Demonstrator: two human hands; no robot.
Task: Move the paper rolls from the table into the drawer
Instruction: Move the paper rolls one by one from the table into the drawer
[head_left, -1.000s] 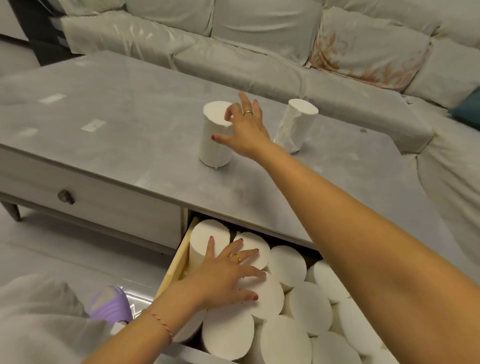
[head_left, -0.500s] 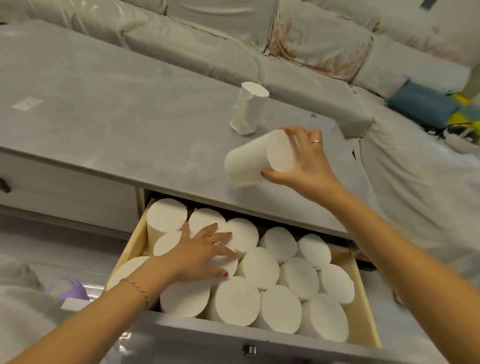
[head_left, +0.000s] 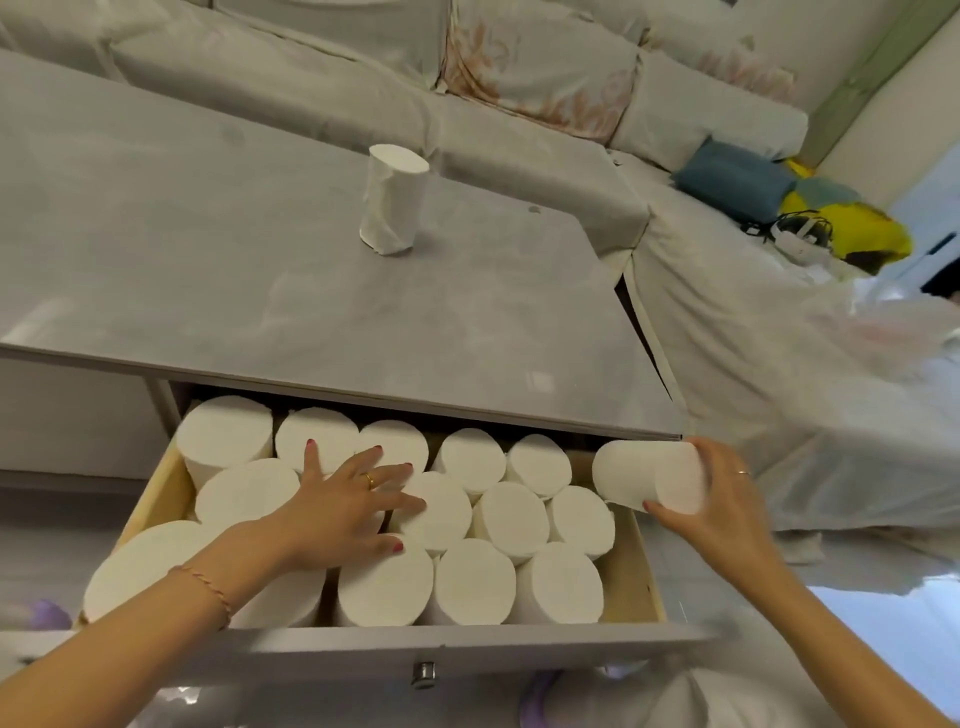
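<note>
Sprawling across the back of the scene is the covered sofa (head_left: 519, 67), draped in pale sheeting, with a blue cushion (head_left: 735, 179) and a yellow one (head_left: 857, 228) off at its right end. In front of it sits the grey table (head_left: 260, 291), and on that top one wrapped paper roll (head_left: 390, 200) stands upright, alone, well apart from both hands. Down below, the drawer (head_left: 631, 571) is pulled out from under the table edge, and it is packed: upright rolls (head_left: 509, 514) stand shoulder to shoulder in rows, touching one another, filling nearly all of it. That crowd is what stands in the way, with only a narrow strip of bare wood showing along the right wall. The left hand (head_left: 343, 506) lies flat on top of the packed rolls, fingers straight and spread apart, pressing on their ends. Over at the drawer's far right corner, the right hand (head_left: 719, 512) grips a held roll (head_left: 649, 475) lying on its side, thumb beneath and fingers curled around its end, just under the table edge and above that open strip. A small metal knob (head_left: 425, 674) shows on the drawer front.
</note>
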